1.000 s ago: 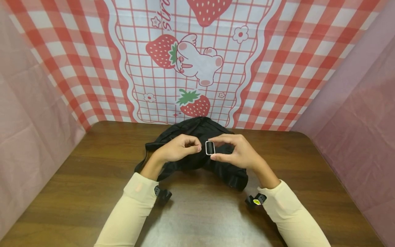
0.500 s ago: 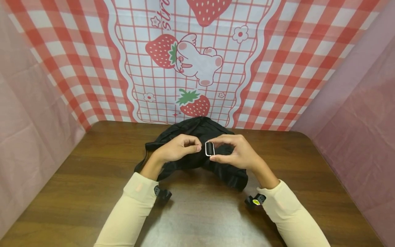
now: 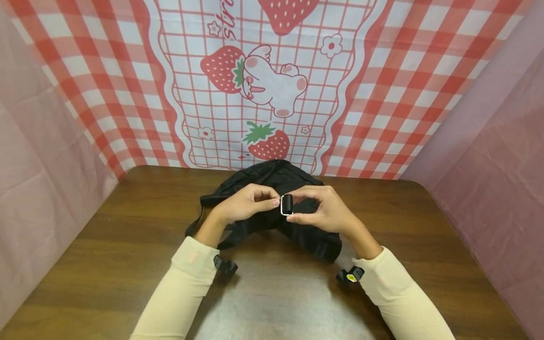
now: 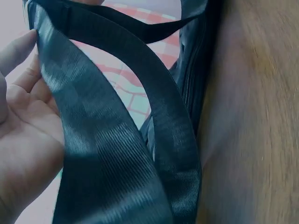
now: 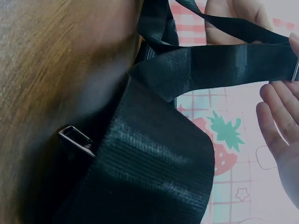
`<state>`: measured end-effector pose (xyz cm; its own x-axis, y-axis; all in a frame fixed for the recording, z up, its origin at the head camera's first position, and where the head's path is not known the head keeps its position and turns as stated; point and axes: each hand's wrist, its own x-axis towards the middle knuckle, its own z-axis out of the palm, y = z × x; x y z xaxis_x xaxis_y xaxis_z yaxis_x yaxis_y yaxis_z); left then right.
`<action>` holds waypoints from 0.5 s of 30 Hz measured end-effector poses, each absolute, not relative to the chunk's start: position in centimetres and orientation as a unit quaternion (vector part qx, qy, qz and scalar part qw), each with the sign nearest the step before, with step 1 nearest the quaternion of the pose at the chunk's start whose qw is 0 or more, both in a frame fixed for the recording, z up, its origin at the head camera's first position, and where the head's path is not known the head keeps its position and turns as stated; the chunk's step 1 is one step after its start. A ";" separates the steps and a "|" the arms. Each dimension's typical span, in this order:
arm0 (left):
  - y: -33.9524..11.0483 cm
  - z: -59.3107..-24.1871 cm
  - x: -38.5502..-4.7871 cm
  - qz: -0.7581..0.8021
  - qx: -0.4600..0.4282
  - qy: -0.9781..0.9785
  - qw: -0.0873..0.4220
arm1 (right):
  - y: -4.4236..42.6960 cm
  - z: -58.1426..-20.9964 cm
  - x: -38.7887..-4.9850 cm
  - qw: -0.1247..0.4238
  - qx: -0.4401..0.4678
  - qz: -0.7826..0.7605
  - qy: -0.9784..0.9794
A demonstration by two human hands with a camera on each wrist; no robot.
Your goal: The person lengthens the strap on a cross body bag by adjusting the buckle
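A black fabric bag [image 3: 272, 177] lies on the table behind my hands, with its black webbing strap [image 4: 103, 126] raised in loops. My right hand [image 3: 327, 208] holds a silver rectangular slider buckle [image 3: 282, 206] between thumb and fingers. Webbing passes through that buckle and bulges over its bar. Thumb and fingers of my left hand [image 3: 250, 203] pinch the strap right at the buckle's left side. In the right wrist view, the strap [image 5: 215, 67] stretches to the buckle at the right edge, where only a thin metal side shows.
A second metal loop [image 5: 77, 137] sits low by the bag in the right wrist view. The brown wooden table [image 3: 272, 293] extends around the bag. Behind it hangs a red and white strawberry cloth [image 3: 272, 108], with pink cloth [image 3: 493, 156] at the sides.
The buckle has shifted slightly left and turned, and the webbing bulges more in it. My left fingertips, earlier just apart from the buckle, are now against its left side.
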<state>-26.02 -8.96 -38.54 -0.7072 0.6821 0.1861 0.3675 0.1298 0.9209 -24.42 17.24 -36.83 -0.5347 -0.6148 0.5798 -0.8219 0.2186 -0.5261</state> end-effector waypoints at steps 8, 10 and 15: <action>-9.6 -39.2 -26.6 0.545 0.351 0.749 0.135 | 17.6 -36.7 -24.5 0.127 0.454 0.434 -0.767; -9.5 -39.1 -26.5 0.546 0.357 0.745 0.136 | 17.5 -36.8 -24.6 0.122 0.456 0.427 -0.771; -9.2 -38.9 -26.3 0.556 0.363 0.736 0.133 | 17.3 -36.8 -24.7 0.115 0.463 0.415 -0.774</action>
